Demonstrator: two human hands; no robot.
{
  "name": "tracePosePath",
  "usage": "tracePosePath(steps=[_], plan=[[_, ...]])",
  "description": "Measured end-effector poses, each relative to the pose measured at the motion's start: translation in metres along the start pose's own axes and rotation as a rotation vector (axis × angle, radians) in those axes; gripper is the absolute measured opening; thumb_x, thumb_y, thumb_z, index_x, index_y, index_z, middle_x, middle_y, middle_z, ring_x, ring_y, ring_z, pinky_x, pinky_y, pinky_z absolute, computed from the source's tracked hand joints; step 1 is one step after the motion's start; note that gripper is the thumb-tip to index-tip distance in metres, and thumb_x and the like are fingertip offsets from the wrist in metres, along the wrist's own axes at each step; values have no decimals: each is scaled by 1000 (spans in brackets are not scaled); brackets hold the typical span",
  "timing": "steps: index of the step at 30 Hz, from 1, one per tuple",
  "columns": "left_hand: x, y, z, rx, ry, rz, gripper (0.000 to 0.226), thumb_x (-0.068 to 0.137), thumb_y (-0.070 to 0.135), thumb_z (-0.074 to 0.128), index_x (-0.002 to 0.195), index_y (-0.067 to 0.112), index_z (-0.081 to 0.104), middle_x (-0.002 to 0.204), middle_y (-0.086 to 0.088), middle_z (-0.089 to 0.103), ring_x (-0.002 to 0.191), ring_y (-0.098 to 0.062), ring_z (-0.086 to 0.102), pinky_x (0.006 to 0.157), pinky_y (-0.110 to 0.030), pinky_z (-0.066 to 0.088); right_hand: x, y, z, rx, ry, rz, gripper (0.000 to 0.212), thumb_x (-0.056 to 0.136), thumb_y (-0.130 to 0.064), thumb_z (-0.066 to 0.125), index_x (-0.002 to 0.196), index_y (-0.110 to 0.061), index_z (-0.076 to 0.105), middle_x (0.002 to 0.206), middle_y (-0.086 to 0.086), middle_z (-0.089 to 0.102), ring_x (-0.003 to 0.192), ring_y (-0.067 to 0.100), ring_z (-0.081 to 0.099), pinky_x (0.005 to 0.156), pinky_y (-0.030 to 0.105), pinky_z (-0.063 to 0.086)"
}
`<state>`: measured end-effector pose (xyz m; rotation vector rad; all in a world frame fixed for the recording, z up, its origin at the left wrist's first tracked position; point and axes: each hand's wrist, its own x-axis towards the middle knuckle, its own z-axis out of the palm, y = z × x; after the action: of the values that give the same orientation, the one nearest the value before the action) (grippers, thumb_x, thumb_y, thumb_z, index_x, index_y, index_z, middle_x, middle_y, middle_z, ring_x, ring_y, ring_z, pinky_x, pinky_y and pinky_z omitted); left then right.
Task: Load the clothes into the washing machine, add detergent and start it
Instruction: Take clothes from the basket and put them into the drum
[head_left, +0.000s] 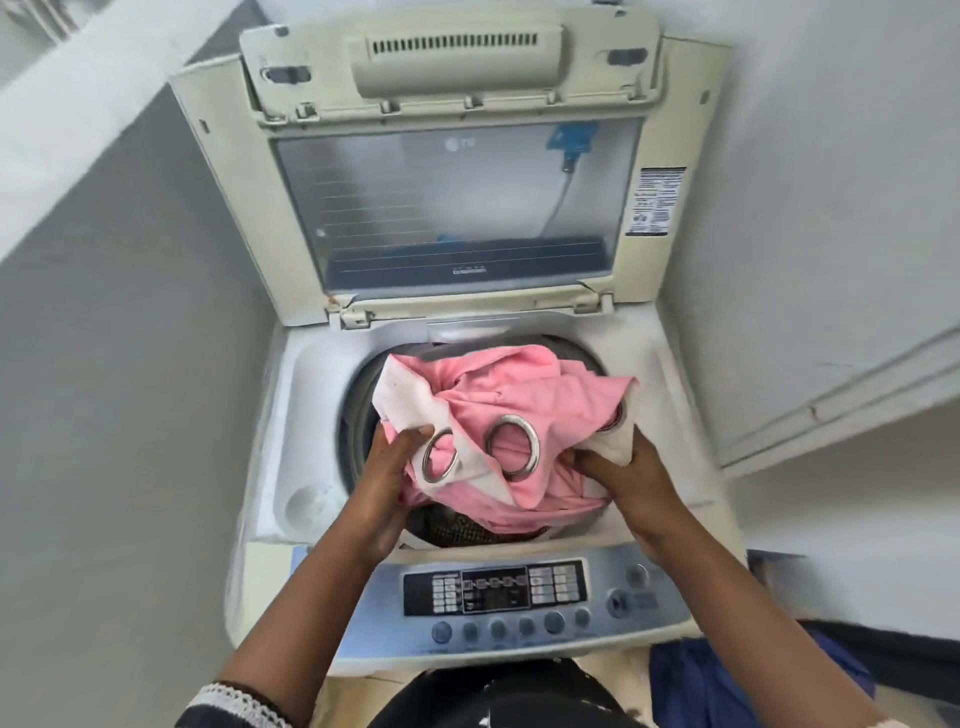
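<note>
Control panel: blue-grey button panel (498, 597) nearest, at 6 o'clock, untouched.
Left hand: left hand (387, 478) grips the bundle's 9 o'clock side, fingers curled into cloth.
Right hand: right hand (621, 470) pinches the white hem at 3 o'clock.
Curtain: pink eyelet curtain with white header (519, 410) bunched between both hands, over the round steel drum (358, 410), spread 9-to-3; drum lies straight below.
Count: one curtain, two silver rings fully visible, a third part hidden.
Lid: cream glass-windowed lid (457, 208) upright at 12.

Dark sleeve (228, 701) trimmed with white lace; forearms bare, black garment (493, 696) below
</note>
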<state>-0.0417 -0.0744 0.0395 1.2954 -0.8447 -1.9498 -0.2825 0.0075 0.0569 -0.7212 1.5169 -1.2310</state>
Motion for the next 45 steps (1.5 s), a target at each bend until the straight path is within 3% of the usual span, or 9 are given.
tracePosePath(steps=[4,10,15,17,20,24,26,31,45], plan=[[31,-14,-18,90,143,-129,38,90,36,58,126,29,52,108,-4,73,89,-23,70,64,-34,54,28,27,16,57,17,173,44,78,-10,80,103,-45,70,112,-4,74,105,18,69,90,38,55],[72,-34,-24,95,323,-429,33,91,30,54,121,18,46,111,-17,64,88,-34,66,63,-42,58,58,67,21,-51,41,434,34,85,-22,74,114,-37,62,115,-3,72,103,17,67,92,40,54],[75,-58,-25,174,317,-636,32,90,12,47,120,5,52,100,-24,68,73,-35,68,57,-42,58,74,87,23,-215,-17,604,59,87,-22,68,139,-33,42,120,5,63,93,32,66,61,35,55],[68,-62,-21,234,301,-660,19,95,12,45,111,6,52,90,-16,64,74,-30,63,60,-41,58,75,89,29,-341,-36,623,64,87,-19,65,143,-32,38,126,10,58,91,32,66,61,36,56],[68,-64,-16,324,262,-634,18,96,27,51,107,13,56,97,-11,64,89,-28,60,82,-46,54,71,91,40,-588,-73,576,63,87,-19,64,145,-27,40,135,11,51,91,28,66,60,37,59],[66,-61,-1,341,224,-584,33,94,23,54,126,15,53,126,-8,51,112,-31,55,68,-42,58,66,95,43,-596,-87,545,49,88,-20,64,136,-21,51,130,8,58,102,28,64,84,42,58],[61,-59,9,348,163,-555,32,96,23,53,127,15,52,126,-4,51,112,-27,54,75,-42,56,62,90,41,-548,-78,453,35,90,-19,65,124,-24,58,125,1,62,110,23,62,91,36,51],[41,-55,37,340,48,-432,17,94,16,52,111,16,57,103,-5,62,86,-19,59,71,-33,50,46,61,29,-389,4,171,23,90,-9,66,109,-20,65,104,-3,68,97,16,66,92,38,56],[-45,-68,164,237,-340,-156,27,97,13,57,123,15,57,121,-13,68,114,-31,64,98,-39,51,-74,15,-92,-184,95,-114,21,92,-5,64,109,-17,66,100,-1,72,90,16,70,84,29,57]])
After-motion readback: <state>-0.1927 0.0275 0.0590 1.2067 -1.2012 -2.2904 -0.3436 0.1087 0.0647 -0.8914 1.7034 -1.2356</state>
